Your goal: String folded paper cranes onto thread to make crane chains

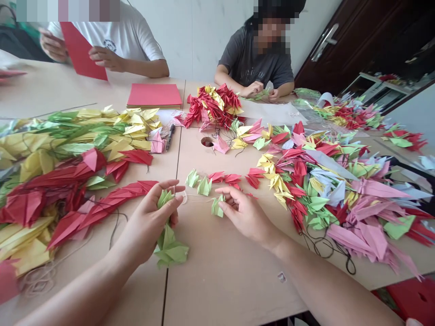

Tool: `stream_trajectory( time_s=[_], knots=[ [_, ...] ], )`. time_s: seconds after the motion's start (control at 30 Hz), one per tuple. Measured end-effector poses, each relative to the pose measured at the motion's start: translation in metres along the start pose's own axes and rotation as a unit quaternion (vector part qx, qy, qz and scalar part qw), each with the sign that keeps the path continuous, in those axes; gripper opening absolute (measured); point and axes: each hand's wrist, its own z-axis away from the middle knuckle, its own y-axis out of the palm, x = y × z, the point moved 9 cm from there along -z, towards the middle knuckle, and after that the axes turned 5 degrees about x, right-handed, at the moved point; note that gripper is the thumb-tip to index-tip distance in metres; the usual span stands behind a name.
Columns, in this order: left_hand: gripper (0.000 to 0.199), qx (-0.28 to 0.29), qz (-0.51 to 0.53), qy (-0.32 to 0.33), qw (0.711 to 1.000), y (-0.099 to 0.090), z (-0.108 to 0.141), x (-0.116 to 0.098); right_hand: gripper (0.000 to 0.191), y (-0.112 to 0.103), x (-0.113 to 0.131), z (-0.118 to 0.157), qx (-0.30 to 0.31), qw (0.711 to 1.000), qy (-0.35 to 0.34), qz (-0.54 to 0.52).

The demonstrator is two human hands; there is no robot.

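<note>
My left hand is closed around a string of green folded paper pieces, which hangs below the fingers onto the table. A short bit of white thread shows at its fingertips. My right hand pinches a small green folded piece between thumb and fingers. A thin pale thread runs between the two hands. Just beyond them lie loose green pieces and a row of small red pieces.
Heaps of folded paper strings lie left and right. Behind are a red-yellow bundle, red sheets, a black pen and a table hole. Two people sit opposite; one holds a red sheet.
</note>
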Motion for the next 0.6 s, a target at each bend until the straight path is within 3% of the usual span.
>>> stream_trajectory(
  time_s=[0.1, 0.23, 0.37, 0.53, 0.6],
  knots=[
    [0.045, 0.007, 0.010, 0.000, 1.000, 0.002, 0.001, -0.002, 0.030, 0.002, 0.003, -0.013, 0.024, 0.999, 0.028, -0.035],
    [0.044, 0.015, 0.038, 0.007, 0.999, 0.004, 0.002, -0.005, 0.031, -0.001, 0.014, -0.041, 0.016, 0.999, 0.028, 0.038],
    [0.042, 0.022, 0.068, 0.013, 0.997, 0.005, 0.001, -0.006, 0.014, 0.001, 0.025, -0.058, 0.006, 0.995, 0.026, 0.095],
    [0.046, 0.017, 0.083, 0.008, 0.996, 0.003, 0.003, -0.010, 0.015, 0.000, 0.039, -0.048, 0.017, 0.994, 0.023, 0.106],
    [0.047, 0.022, 0.081, 0.003, 0.996, 0.004, 0.005, -0.011, 0.018, 0.000, 0.041, -0.037, 0.054, 0.994, 0.022, 0.088]
  ],
)
